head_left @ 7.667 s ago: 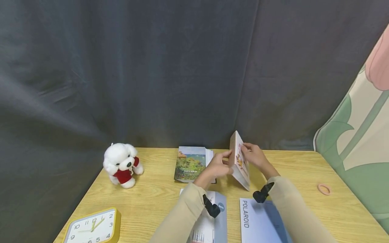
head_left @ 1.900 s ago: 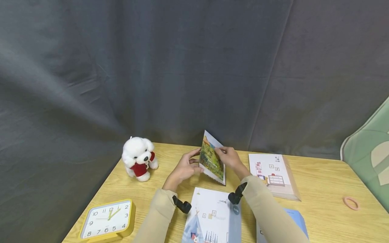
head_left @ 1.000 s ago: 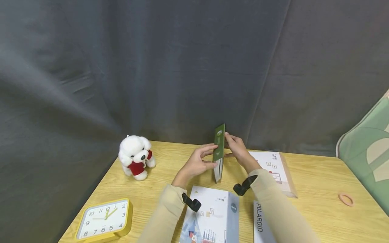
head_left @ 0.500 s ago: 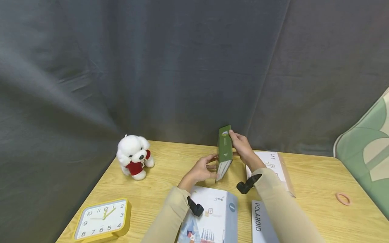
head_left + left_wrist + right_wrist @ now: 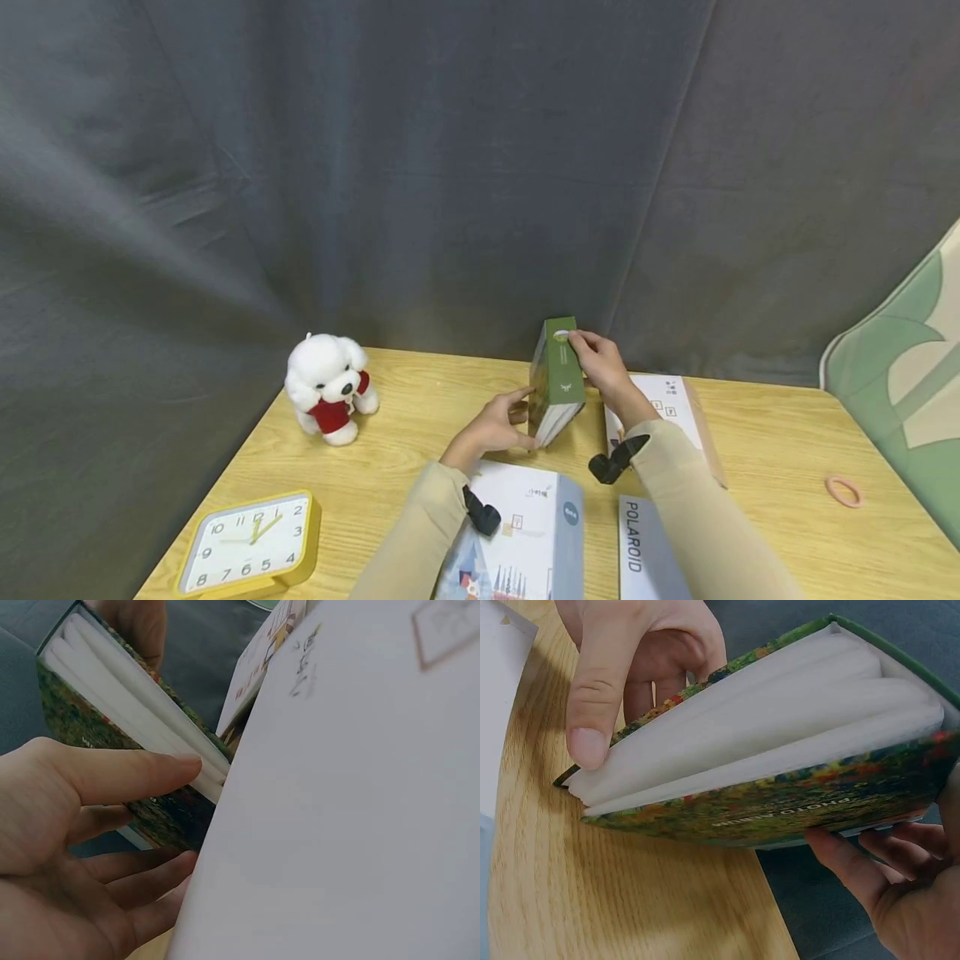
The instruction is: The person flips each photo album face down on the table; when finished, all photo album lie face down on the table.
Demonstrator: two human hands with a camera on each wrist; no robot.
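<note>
A thick photo album (image 5: 564,360) with a green spine and a painted garden cover is tilted up near the table's back edge, spine facing me. My left hand (image 5: 497,423) grips its lower left corner. In the left wrist view, that thumb (image 5: 161,774) lies across the page edges while the fingers reach along the cover. My right hand (image 5: 609,373) holds the upper right side, thumb on the spine. From the right wrist, the white pages (image 5: 780,712) fan slightly apart, and the right hand's fingers (image 5: 847,862) touch the painted cover.
In front lies a white album (image 5: 525,500) with a blue spine, beside a POLAROID box (image 5: 637,542). Another white album (image 5: 671,400) is partly behind my right arm. A toy dog (image 5: 326,387) and yellow clock (image 5: 251,542) stand left; a pink ring (image 5: 845,492) lies right.
The white album my hands held earlier now lies flat at the right. The painted photo album has been lifted and turned, bringing its green spine toward me; my left hand has shifted lower on it.
</note>
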